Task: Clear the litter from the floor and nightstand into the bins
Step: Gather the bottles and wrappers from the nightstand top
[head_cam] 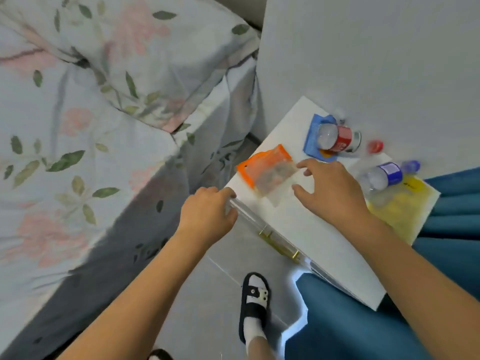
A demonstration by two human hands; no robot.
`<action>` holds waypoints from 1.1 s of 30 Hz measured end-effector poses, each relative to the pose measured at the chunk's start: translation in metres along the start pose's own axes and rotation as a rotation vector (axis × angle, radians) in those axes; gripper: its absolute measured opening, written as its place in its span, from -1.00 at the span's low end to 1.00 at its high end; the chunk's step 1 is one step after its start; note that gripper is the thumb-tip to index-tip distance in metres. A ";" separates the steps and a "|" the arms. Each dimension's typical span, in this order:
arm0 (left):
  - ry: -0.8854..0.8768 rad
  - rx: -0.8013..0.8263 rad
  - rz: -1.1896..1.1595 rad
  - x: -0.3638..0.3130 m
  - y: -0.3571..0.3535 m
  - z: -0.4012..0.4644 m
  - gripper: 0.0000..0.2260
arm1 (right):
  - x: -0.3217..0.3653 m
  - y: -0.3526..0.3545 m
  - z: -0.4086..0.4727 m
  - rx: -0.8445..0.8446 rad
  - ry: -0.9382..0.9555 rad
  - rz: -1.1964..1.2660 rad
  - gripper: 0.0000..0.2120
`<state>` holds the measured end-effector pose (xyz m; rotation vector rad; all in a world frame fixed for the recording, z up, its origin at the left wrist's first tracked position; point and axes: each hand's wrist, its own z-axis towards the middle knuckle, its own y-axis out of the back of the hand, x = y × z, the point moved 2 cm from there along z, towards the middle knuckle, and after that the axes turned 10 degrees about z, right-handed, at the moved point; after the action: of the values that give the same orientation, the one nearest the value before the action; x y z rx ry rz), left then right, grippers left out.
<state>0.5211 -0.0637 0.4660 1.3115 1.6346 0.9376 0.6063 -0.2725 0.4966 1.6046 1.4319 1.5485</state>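
Right hand (328,189) hovers over the desk (311,229), fingers spread and empty, thumb and index aimed at the orange packet (267,170) lying just left of the fingertips, near the desk's bedside corner. Packet's long axis runs diagonally, clear end toward the hand. Right hand is nearer; likely a pinch on that end next. Left hand (207,214) curls over the desk's front edge, gripping it. Farther back: red-label bottle (337,137) lying on a blue wrapper (313,133), red cap (375,146), blue-label bottle (387,174) on a yellow bag (405,206). No bin visible.
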 end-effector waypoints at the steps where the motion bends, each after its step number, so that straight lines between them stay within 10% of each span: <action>1: -0.024 0.007 0.004 -0.015 0.003 0.012 -0.68 | -0.017 0.008 0.001 -0.025 -0.042 0.034 -0.59; 8: -0.146 -0.141 -0.089 -0.109 0.025 0.085 -0.69 | -0.117 0.051 0.028 -0.266 -0.220 0.095 -0.60; 13: -0.239 -0.205 -0.095 -0.169 0.035 0.133 -0.62 | -0.175 0.035 0.031 -0.454 -0.860 0.600 -0.31; 19: -0.379 -0.154 0.164 -0.231 0.029 0.189 -0.47 | -0.202 0.002 0.038 -0.430 -1.199 0.839 0.00; 24: -0.391 -0.049 0.375 -0.253 0.008 0.221 -0.40 | -0.213 -0.004 0.049 -0.403 -1.195 0.905 0.14; 33: -0.258 -0.003 0.144 -0.235 -0.005 0.217 -0.42 | -0.213 -0.008 0.044 -0.534 -1.039 1.007 -0.37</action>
<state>0.7474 -0.2837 0.4122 1.4968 1.3552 0.8159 0.6848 -0.4460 0.3919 2.2968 -0.3768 0.9747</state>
